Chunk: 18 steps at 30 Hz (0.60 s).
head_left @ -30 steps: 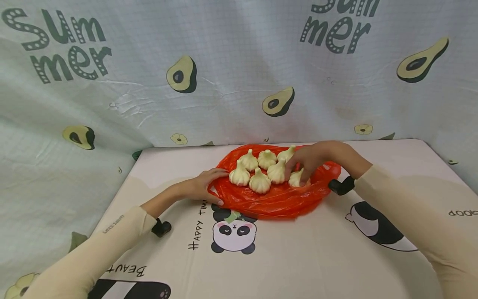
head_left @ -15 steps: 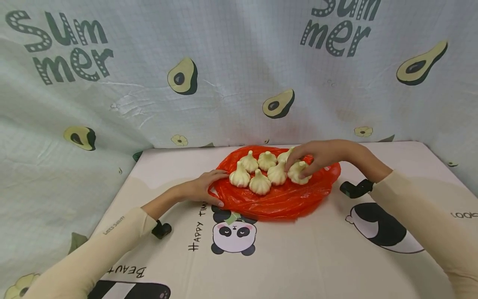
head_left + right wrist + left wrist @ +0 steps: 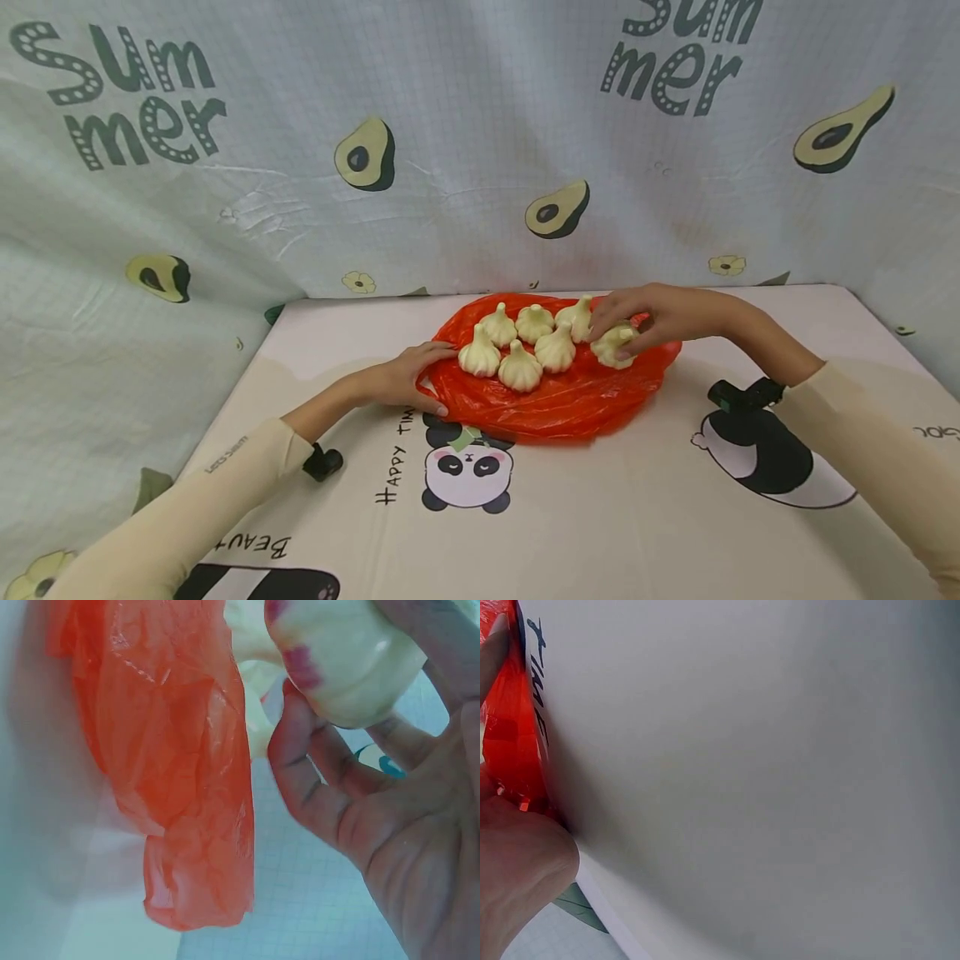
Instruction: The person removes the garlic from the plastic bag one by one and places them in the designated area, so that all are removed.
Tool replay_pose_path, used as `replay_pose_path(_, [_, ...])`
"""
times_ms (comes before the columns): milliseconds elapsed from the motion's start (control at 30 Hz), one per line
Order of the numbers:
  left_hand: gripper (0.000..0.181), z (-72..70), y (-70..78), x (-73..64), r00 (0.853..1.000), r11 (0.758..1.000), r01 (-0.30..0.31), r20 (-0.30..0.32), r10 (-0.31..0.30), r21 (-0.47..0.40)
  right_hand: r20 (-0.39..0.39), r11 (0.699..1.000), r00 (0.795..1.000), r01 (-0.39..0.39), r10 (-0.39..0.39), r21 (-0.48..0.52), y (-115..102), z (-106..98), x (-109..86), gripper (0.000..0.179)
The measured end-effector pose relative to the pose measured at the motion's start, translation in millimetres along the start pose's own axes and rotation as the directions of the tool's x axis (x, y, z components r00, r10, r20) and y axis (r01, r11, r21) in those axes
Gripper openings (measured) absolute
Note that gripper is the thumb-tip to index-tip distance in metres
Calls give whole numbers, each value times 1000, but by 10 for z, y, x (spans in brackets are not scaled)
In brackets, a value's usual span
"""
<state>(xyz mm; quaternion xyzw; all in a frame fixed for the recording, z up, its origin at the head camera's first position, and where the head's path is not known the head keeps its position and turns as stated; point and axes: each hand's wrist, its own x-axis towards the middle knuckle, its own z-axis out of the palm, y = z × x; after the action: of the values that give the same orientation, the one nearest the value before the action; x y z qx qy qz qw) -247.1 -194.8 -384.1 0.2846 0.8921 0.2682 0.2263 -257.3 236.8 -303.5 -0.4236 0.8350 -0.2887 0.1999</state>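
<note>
A red plastic bag point(image 3: 547, 417) lies spread on the table, with several whitish garlic bulbs grouped on it. With thumb and fingers, my right hand point(image 3: 671, 312) grips the rightmost garlic bulb point(image 3: 611, 346), tilted, at the right part of the bag. Purple patches mark that bulb's skin in the right wrist view, where the fingers point(image 3: 300, 761) curl under it. At the bag's left edge rests my left hand point(image 3: 397, 377), thumb and fingers spread apart against the plastic. The left wrist view shows the thumb point(image 3: 493, 656) over the red plastic point(image 3: 514, 746).
The pale table cover point(image 3: 570, 517) bears a printed panda point(image 3: 468, 475) in front of the bag. Behind the table hangs a white curtain point(image 3: 450, 242) with avocado prints. A black wrist camera point(image 3: 324, 462) sits on the left sleeve, another point(image 3: 742, 396) on the right.
My right hand has drawn back slightly to the right, with the rightmost garlic bulb moving right and away from its neighbour. My left hand and the bag have stayed in place.
</note>
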Motion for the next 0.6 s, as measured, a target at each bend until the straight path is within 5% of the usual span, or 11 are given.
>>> replay_pose_path(600, [90,-8,37,-27,1000,1000,-1,-6,1,-3,-216,998,975,47,-53,-35,13,10,-297,35])
